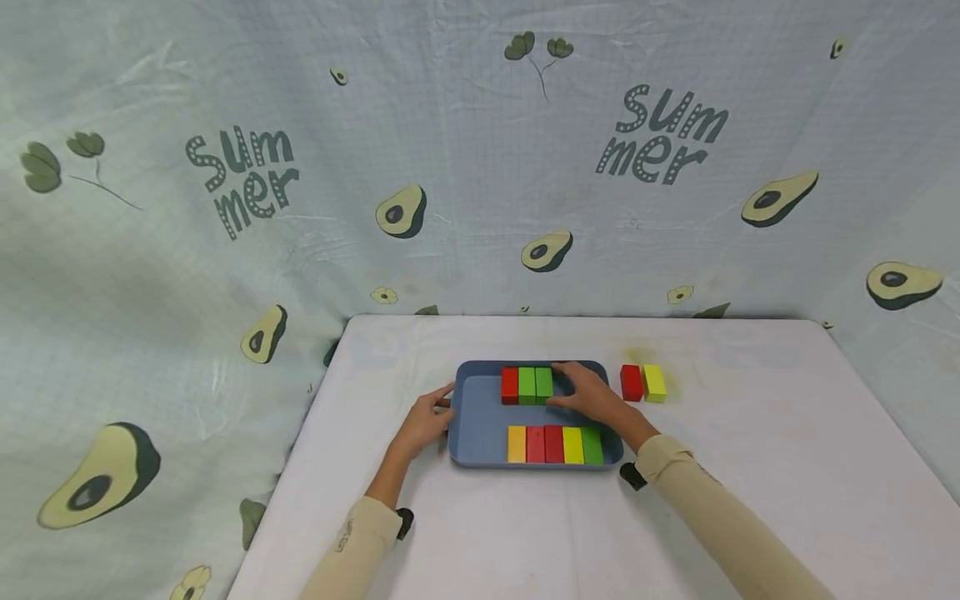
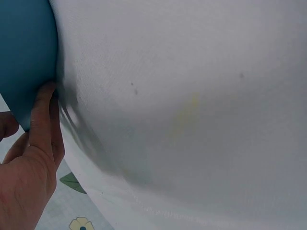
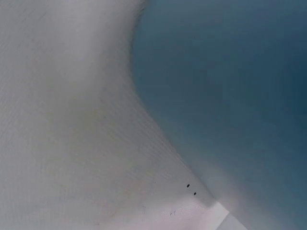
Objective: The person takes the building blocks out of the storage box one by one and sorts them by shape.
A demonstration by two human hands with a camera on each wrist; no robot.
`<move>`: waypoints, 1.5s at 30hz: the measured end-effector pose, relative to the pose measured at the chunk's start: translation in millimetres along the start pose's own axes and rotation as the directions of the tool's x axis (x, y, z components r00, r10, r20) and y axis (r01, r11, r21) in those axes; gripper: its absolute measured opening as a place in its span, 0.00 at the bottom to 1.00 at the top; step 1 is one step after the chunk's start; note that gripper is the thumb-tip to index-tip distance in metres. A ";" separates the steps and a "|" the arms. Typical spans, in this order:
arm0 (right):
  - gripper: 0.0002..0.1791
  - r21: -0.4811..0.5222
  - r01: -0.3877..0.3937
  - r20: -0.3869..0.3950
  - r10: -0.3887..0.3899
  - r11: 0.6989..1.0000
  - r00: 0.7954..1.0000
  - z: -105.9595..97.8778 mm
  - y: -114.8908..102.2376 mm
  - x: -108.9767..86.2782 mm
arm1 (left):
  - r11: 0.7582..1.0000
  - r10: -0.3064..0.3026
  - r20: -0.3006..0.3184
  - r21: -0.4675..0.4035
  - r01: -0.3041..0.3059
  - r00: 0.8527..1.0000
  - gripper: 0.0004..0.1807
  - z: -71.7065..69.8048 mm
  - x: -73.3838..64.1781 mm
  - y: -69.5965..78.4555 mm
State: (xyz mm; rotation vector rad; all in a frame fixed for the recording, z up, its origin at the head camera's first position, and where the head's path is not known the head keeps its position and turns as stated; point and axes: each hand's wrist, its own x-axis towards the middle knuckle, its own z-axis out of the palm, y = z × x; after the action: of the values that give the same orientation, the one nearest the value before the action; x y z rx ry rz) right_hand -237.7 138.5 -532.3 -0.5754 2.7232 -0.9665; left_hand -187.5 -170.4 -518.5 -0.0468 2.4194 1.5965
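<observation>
On the white tabletop point(image 1: 487, 533) before printed cloth point(image 1: 465, 125), the relaxed left grip point(image 1: 423, 422) touched a tray point(image 1: 476, 417) of eight blocks point(image 1: 554, 445); beside the right grip point(image 1: 588, 394), pinching one, lay two more.

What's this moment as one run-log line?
left hand: touching tray at left; right hand: at back-row green block, grip unclear; front row: five blocks; right of tray: red block, yellow block

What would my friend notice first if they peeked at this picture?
Probably the bright blocks in two rows on the blue-grey tray, with the right hand at the green block ending the far row. Next, maybe, the red block and yellow block just right of the tray, and the avocado prints on the cloth behind the table.
</observation>
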 end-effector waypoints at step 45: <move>0.40 0.026 -0.040 0.028 0.039 0.999 0.999 3.1 -1.3 4.3 | 1.000 -0.013 0.007 -0.006 0.013 1.000 0.30 0.6 -0.3 5.4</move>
State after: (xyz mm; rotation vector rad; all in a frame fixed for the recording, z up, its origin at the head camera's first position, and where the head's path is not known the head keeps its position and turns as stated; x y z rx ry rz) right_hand -240.2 134.1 -534.1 -0.5240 2.6824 -0.9764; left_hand -187.9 -167.7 -513.8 -0.0582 2.4041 1.5955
